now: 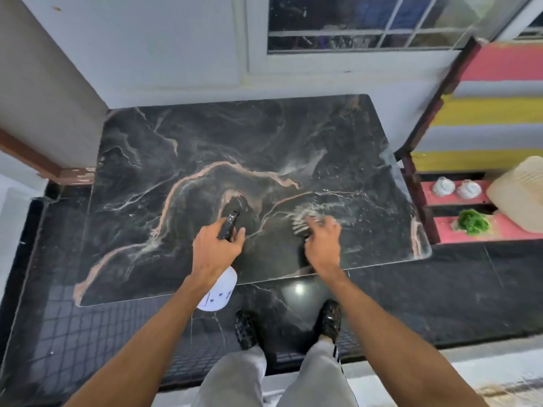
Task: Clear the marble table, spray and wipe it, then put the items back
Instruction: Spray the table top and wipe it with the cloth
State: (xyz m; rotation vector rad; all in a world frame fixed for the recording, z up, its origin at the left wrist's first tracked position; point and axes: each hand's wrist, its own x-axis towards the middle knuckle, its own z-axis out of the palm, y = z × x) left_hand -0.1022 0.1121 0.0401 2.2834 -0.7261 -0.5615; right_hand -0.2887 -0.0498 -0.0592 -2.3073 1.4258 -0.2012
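Gripping the spray bottle in my left hand; my right hand rests, fingers spread, on the streaked marble table.

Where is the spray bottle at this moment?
In the head view, the spray bottle is held in the left hand, above the near edge of the marble table, to the left of the right hand.

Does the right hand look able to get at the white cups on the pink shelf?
Probably yes. The right hand rests on the marble table and seems to hold nothing, and nothing stands between it and the white cups, though a sideways step may be needed.
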